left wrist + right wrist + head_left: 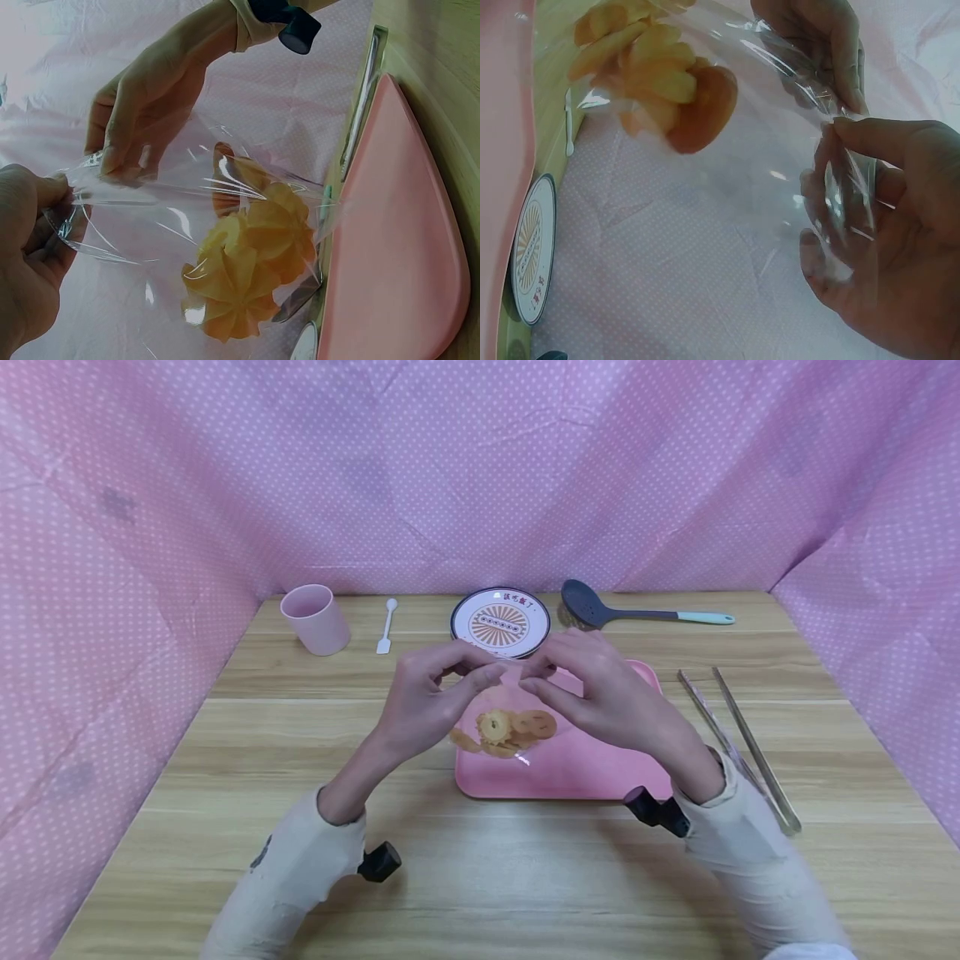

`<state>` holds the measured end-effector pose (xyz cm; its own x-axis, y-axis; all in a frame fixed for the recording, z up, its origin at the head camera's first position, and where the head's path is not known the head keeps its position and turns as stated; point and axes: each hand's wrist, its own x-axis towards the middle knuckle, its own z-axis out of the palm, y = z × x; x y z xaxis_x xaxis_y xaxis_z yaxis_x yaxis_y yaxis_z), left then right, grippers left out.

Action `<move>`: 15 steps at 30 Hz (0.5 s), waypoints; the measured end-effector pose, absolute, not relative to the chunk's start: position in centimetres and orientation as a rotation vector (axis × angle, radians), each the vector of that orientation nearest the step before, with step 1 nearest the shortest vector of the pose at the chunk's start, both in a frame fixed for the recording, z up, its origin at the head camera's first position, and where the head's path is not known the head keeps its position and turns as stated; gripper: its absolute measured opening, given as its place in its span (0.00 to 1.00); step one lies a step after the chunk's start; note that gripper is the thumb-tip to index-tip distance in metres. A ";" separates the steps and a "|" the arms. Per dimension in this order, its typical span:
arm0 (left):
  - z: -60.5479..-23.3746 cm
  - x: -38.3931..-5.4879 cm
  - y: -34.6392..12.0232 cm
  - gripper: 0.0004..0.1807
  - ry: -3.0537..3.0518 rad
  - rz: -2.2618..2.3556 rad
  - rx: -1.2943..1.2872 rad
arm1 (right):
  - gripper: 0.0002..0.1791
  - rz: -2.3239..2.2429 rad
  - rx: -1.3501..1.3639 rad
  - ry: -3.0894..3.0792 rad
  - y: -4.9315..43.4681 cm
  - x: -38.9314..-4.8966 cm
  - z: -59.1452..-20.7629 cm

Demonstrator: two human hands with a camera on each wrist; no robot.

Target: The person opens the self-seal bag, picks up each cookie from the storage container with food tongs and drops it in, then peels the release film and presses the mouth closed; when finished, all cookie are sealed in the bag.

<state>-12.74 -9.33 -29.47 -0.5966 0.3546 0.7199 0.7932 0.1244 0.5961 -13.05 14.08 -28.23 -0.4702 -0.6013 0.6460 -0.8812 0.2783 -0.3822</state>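
A clear plastic bag hangs between both hands above a pink tray. Several cookies lie at its bottom, some shaped like flowers. My left hand pinches one side of the bag's top between thumb and fingers. On the other side, my right hand pinches the top edge too, and in the right wrist view its fingers show through the film. The two hands are close together in the head view. Whether the bag's mouth is sealed, I cannot tell.
Behind the tray is a round patterned plate. A slotted spoon lies back right, metal tongs at the right. A pink cup and a small white spatula stand and lie at back left.
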 end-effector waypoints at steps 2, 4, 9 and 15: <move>-29.6 -12.7 -9.4 0.05 -1.991 -1.483 -1.097 | 0.07 1.021 1.332 -2.202 14.3 -13.0 -28.3; -29.6 -12.7 -9.6 0.06 -1.975 -1.491 -1.098 | 0.06 1.031 1.325 -2.225 14.5 -13.0 -28.3; -29.7 -12.8 -9.9 0.05 -1.961 -1.509 -1.093 | 0.08 1.050 1.264 -2.276 15.2 -12.7 -28.6; -29.7 -12.8 -10.3 0.06 -1.958 -1.519 -1.069 | 0.11 1.084 1.207 -2.308 15.9 -12.6 -29.2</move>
